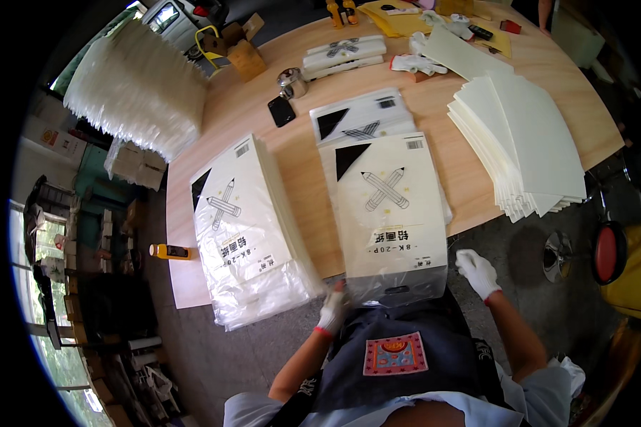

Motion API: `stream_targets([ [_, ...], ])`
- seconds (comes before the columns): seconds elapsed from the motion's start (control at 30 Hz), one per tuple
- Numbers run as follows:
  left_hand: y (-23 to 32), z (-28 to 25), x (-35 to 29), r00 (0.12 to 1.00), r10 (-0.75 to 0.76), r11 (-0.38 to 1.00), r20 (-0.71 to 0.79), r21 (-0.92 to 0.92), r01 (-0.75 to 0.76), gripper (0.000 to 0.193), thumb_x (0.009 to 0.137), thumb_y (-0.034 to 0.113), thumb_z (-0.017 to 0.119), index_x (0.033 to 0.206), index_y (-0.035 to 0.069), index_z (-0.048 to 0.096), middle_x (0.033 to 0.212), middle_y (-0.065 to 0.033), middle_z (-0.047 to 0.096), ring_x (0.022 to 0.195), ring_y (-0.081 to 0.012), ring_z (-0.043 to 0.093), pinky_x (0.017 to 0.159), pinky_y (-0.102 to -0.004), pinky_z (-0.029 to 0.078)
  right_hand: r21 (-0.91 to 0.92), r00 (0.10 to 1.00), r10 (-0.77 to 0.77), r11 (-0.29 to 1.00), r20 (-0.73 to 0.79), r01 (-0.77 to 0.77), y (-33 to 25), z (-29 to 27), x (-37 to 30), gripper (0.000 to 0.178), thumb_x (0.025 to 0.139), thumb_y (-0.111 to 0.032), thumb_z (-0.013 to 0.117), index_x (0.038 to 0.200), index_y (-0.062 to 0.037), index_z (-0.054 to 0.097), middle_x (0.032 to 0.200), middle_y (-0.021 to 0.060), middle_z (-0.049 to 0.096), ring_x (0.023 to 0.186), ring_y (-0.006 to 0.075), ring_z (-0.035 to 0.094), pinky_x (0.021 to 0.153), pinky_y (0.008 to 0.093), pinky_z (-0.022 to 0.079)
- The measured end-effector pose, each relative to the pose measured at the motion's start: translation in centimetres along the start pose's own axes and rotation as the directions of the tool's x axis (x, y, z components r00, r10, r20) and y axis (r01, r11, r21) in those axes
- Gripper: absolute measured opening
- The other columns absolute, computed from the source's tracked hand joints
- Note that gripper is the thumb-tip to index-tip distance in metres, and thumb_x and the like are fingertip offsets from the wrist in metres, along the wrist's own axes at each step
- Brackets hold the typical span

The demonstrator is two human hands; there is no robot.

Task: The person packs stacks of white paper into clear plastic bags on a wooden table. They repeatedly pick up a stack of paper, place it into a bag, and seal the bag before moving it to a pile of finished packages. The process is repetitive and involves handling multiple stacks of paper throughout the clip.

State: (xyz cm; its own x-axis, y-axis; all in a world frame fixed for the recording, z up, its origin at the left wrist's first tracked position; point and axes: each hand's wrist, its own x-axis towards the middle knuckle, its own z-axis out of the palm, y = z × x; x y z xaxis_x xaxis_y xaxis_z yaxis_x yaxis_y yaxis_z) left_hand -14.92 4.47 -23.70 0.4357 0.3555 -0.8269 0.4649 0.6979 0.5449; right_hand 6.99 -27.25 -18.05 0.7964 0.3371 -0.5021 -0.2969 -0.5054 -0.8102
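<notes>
A clear plastic bag of drawing paper [388, 213], printed with two crossed pencils, lies in front of me with its lower end over the table's near edge. By that bag's lower left corner is my left hand [333, 313] in a white glove, smeared by motion; whether it grips the plastic I cannot tell. My right hand [477, 274], also gloved, hovers just right of the bag, apart from it, fingers curled with nothing visible in them. To the left lies a stack of filled paper bags [246, 213]. Another bagged pack [363, 114] lies partly under the middle one.
Loose cream sheets [520, 142] lie fanned on the table's right side. A tall pile of clear plastic sleeves [139, 85] stands at the far left. Also on the table [292, 160] are a phone [281, 112], a metal tape dispenser [292, 83], spare gloves [414, 64] and an orange bottle [169, 251].
</notes>
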Motion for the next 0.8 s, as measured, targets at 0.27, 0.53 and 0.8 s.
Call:
stream_targets([
  [0.27,12.3,6.5,-15.9,0.269,0.901,0.07,0.34,0.498,-0.864,0.012,0.091,0.012,0.051,0.087,0.002,0.054,0.074,-0.0043,0.054,0.063,-0.0139,0.051,0.056,-0.0273,0.043,0.487,0.725,-0.05,0.772,0.687,-0.408,-4.1,9.8,2.6,0.042,0.093,-0.018,0.054,0.129,0.0029,0.046,0.117,0.0099,0.058,0.096,0.0151,0.06,0.075,0.0292,0.054],
  [0.53,20.1,-7.1,-18.7,0.153,0.857,0.292,-0.493,0.22,-0.931,0.012,0.095,0.013,0.047,0.087,0.007,0.053,0.073,-0.0002,0.055,0.052,-0.006,0.042,0.045,-0.0211,0.036,0.334,0.579,-0.215,0.937,0.787,-0.105,-21.4,24.6,4.7,0.039,0.088,-0.029,0.063,0.108,0.0036,0.058,0.081,0.0057,0.065,0.074,0.0111,0.064,0.06,0.0259,0.052],
  [0.8,12.7,-17.6,-7.8,0.412,0.79,0.538,-0.455,0.19,-0.821,0.018,0.095,0.021,0.049,0.084,0.007,0.052,0.07,0.0024,0.047,0.06,-0.005,0.041,0.054,-0.0196,0.033,0.304,0.697,-0.182,0.951,0.694,-0.054,-20.6,26.5,0.8,0.023,0.084,-0.015,0.068,0.103,-0.003,0.062,0.091,0.0065,0.067,0.071,0.0111,0.062,0.062,0.0258,0.052],
])
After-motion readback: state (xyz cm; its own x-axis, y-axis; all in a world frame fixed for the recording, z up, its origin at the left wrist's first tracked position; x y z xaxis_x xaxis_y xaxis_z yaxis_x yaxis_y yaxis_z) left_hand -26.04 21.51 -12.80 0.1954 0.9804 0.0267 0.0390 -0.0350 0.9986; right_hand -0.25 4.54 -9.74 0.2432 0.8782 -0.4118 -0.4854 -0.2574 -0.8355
